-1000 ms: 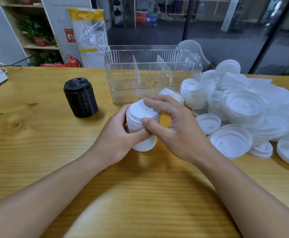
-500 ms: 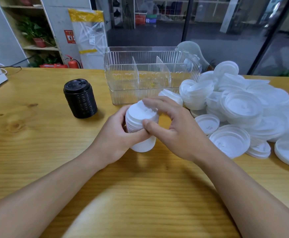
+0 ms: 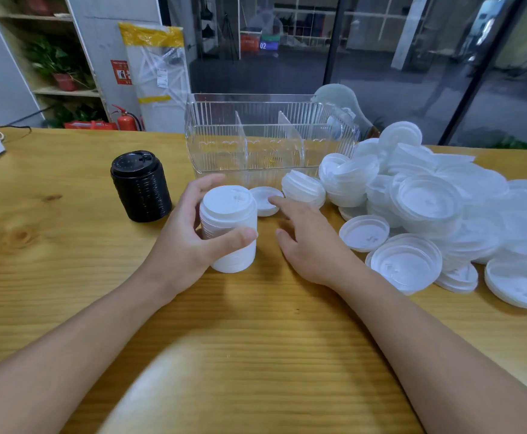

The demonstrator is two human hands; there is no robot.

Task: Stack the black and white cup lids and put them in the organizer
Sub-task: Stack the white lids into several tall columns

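The left hand gripped a stack of white lids standing upright on the wooden table, thumb across the front and fingers curled round the back. The right hand lay just beside the stack with fingers relaxed and holding nothing, its index fingertip reaching to a single white lid that lay on the table behind the stack; whether it touched the lid could not be told. To the left stood a stack of black lids, upright and apart from both hands. Behind, the clear organizer sat on the table with two dividers and no lids seen inside it. A short tilted stack of white lids leaned just in front of its right end, and a big heap of loose white lids spread over the right of the table
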